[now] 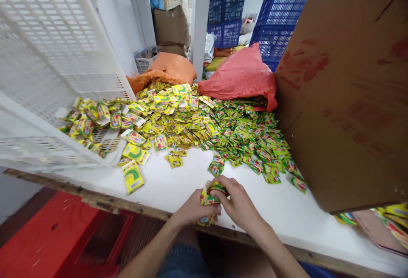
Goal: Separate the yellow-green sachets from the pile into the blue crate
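My left hand point(193, 210) grips a yellow-green packet box point(208, 199) at the near edge of the white table point(178, 184). My right hand point(237, 203) pinches small green sachets at the open top of that same box. A wide heap of small green sachets point(251, 135) lies just beyond my hands. Further left is a pile of yellow-green packets point(168, 112). One flat yellow packet point(133, 177) lies alone near the table's front left.
A tipped white plastic crate point(47, 69) fills the left, with packets spilling from it. A large brown cardboard box point(347, 91) stands on the right. A red bag point(242, 76) and an orange sack point(165, 69) sit behind the heaps. Blue crates point(277, 10) are stacked at the back. A red stool point(54, 235) is below left.
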`<state>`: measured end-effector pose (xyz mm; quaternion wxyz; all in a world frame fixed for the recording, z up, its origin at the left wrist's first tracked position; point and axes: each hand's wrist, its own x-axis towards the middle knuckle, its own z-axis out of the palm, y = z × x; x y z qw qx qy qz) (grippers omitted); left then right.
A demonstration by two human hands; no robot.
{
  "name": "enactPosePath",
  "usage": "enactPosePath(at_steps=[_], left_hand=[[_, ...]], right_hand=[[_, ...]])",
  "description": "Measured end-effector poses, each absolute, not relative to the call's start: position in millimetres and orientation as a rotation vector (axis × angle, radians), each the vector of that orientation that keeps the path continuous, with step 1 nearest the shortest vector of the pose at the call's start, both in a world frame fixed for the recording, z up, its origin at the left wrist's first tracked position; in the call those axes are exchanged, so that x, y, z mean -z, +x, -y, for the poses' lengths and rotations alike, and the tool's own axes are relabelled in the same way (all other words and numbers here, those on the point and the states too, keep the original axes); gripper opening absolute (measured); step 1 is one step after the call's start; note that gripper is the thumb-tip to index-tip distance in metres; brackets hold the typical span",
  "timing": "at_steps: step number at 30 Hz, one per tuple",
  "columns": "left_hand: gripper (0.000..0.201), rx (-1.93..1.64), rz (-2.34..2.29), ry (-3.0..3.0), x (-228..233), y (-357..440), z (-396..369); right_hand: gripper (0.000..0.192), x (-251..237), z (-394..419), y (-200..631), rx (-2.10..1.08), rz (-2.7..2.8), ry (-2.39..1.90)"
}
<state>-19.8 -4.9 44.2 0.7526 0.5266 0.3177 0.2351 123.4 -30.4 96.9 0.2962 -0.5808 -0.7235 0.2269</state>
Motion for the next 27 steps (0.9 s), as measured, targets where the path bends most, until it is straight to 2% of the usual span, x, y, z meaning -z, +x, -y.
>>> enactPosePath(at_steps=[4, 8, 11, 16, 19, 24, 27], left_hand=[[0.019, -0.580, -0.640, 1.146, -43, 0, 3], [0.032, -0.642, -0.549, 1.141, -45, 19, 1], [0.035, -0.620, -0.463, 1.095, -41, 29, 4], [0.032, -0.707, -0.498, 1.192, -31, 39, 7], [0.031, -0.691, -0.499, 1.272, -29, 42, 3], [0.029, -0.724, -0.497, 1.322, -29, 43, -2], [0.029, -0.745, -0.519, 1.318, -25, 40, -4]], right_hand=[[0.012, -98, 40, 136, -0.492, 1.886, -1.496], [0.027, -89, 55, 156, -0.420, 1.647, -1.563], [0.014, -80, 62, 169, -0.282, 1.717, -1.621], [0.011, -76, 57, 182, -0.137, 1.864, -1.665], [0.013, -80, 50, 183, -0.173, 1.957, -1.683], [0.033, -75, 50, 176, -0.415, 2.024, -1.694], [0.022, -62, 58, 175, -0.524, 1.873, -1.668]])
